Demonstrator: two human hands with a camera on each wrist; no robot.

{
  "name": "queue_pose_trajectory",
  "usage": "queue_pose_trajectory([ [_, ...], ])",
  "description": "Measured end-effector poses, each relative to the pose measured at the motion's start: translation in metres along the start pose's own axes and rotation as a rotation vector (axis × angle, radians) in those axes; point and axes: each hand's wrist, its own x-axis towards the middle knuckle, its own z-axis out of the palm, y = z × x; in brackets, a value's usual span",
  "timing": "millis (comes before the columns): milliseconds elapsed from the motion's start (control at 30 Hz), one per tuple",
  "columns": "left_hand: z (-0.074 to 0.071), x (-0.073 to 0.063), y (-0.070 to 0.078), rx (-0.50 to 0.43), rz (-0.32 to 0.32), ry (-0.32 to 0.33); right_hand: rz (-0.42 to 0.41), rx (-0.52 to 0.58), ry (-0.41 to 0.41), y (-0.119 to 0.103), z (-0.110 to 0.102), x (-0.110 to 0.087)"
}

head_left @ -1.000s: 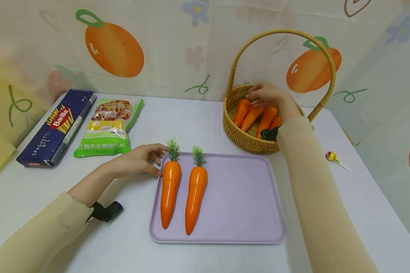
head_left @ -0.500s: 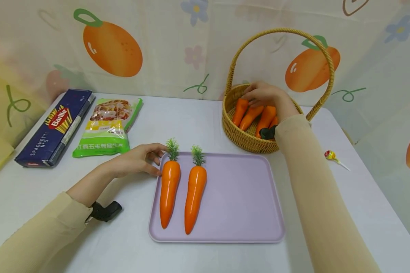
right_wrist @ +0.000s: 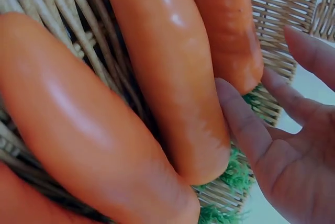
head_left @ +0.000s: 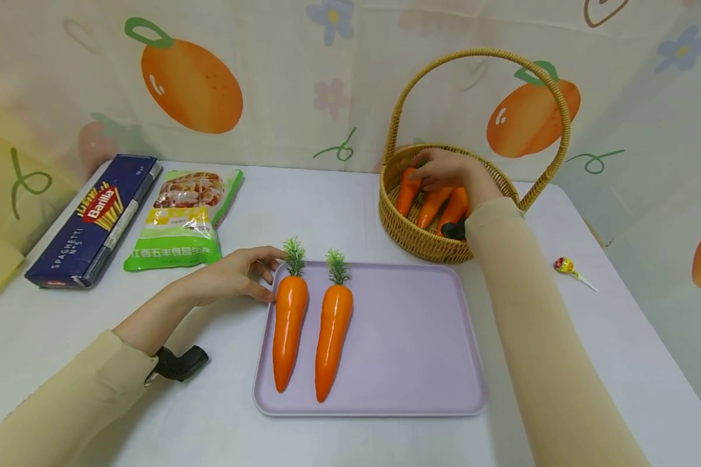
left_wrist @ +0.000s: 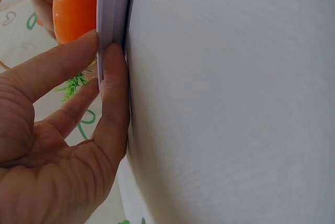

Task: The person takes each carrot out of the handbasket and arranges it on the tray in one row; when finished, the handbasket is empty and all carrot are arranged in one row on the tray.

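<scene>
My left hand (head_left: pixel 233 277) is at the upper left corner of the lilac tray (head_left: pixel 411 344). In the left wrist view its thumb and fingers (left_wrist: pixel 112 69) pinch the tray's rim. Two orange toy carrots, a left one (head_left: pixel 290 334) and a right one (head_left: pixel 334 344), lie side by side on the tray, green tops away from me. My right hand (head_left: pixel 446 170) reaches into the wicker basket (head_left: pixel 426 243) among several carrots. In the right wrist view its loosely spread fingers (right_wrist: pixel 243 119) reach around the thick end of the far carrot (right_wrist: pixel 225 30), beside a middle carrot (right_wrist: pixel 167 77).
On the left lie a blue spaghetti box (head_left: pixel 96 220) and a green food packet (head_left: pixel 181 220). A lollipop (head_left: pixel 574 271) is at right. The basket's tall handle (head_left: pixel 485 53) arches over my right hand. A printed cloth (head_left: pixel 280 84) hangs behind the white table.
My right hand has dipped lower into the basket, its fingers now at the leftmost carrot's top. The middle carrot has shifted slightly right. My left hand stays at the tray corner.
</scene>
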Motion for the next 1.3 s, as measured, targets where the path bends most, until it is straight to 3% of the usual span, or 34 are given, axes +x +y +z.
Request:
queue_pose_trajectory([
  [500,-0.001,-0.001,0.001,0.009,0.001,-0.002,-0.019,-0.057,0.007,0.0,0.003,0.004],
  [833,-0.002,-0.001,0.001,0.0,-0.002,-0.008,0.038,-0.052,0.022,0.001,0.005,0.009],
  [1300,-0.002,-0.001,0.0,0.003,-0.003,-0.002,0.037,-0.07,0.019,0.001,0.005,0.011],
])
